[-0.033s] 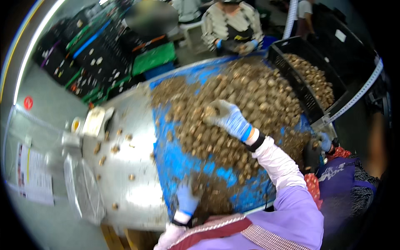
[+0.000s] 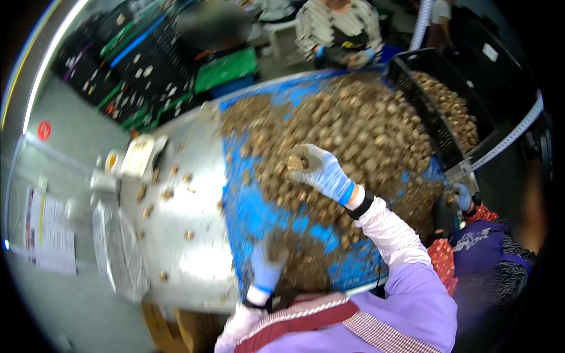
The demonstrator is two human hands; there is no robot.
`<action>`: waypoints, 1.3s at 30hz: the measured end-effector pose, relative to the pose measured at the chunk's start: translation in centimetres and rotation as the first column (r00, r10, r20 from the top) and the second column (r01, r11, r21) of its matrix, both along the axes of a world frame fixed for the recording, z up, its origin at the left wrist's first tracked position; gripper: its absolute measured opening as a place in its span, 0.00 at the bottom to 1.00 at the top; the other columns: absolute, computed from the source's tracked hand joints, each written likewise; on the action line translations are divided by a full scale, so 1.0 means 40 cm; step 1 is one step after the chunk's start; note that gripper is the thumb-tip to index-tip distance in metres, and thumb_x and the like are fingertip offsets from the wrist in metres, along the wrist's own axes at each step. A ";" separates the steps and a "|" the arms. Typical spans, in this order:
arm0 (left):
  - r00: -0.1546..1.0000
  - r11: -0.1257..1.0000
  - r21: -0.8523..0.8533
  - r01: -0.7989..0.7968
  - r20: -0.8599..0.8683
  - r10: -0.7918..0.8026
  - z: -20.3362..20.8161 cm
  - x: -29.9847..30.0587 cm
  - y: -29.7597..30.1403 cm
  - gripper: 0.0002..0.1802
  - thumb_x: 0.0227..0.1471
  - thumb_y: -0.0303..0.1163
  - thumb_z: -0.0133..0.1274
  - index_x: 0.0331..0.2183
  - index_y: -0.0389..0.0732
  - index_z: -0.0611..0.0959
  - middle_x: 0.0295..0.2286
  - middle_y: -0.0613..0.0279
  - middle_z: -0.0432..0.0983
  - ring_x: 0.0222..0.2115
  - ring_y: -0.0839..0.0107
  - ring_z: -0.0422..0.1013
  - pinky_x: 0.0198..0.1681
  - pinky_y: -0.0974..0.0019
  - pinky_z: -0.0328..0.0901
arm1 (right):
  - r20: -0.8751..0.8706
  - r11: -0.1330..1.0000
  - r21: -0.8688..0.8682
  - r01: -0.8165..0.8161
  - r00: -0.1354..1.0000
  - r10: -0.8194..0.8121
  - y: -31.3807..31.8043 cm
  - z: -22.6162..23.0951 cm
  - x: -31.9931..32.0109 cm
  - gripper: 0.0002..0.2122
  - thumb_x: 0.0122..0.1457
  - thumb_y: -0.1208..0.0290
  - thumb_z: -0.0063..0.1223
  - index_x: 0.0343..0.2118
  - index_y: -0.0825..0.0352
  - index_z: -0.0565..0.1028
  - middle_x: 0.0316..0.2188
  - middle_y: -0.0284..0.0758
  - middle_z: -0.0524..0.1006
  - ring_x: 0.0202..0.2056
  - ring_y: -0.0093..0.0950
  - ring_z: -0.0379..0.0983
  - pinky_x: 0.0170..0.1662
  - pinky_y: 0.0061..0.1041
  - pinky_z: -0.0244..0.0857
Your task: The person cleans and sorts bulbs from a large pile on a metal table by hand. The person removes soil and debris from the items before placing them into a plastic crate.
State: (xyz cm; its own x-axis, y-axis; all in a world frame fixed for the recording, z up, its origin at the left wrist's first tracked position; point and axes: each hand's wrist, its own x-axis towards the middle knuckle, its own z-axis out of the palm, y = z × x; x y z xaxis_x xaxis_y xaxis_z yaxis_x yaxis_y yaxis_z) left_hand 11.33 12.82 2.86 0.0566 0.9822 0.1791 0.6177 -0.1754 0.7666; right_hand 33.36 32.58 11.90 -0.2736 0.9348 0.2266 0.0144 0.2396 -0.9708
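Note:
My right hand, in a blue and grey work glove, is closed around a brown, roundish lump, pinched between thumb and fingers. It hangs over a wide heap of similar soil-covered lumps, which look like small tubers or bulbs; their exact kind I cannot make out. Low on the table my left hand, gloved the same way, hovers by a patch of dark loose soil. Motion smears its fingers, so whether they hold anything does not show. Under the heap lies a blue sheet.
Several loose lumps dot the bare metal tabletop on the left. A black crate with more lumps stands at the far right. Co-workers' gloved hands work across the table and to my right. Stacked crates fill the back left.
My right hand, still gripping the lump, has drawn slightly toward me over the heap. The left hand has shifted slightly, its fingers blurred. The whole view has tilted a little.

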 end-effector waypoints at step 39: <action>0.662 0.829 -0.488 0.273 0.721 0.206 0.039 -0.090 -0.297 0.26 0.55 0.42 0.61 0.48 0.31 0.80 0.39 0.63 0.78 0.39 0.78 0.70 0.44 0.72 0.65 | -0.296 0.933 -0.343 -0.110 0.955 0.004 -0.701 -0.149 -0.227 0.18 0.65 0.64 0.46 0.51 0.72 0.75 0.41 0.38 0.80 0.44 0.27 0.75 0.51 0.27 0.67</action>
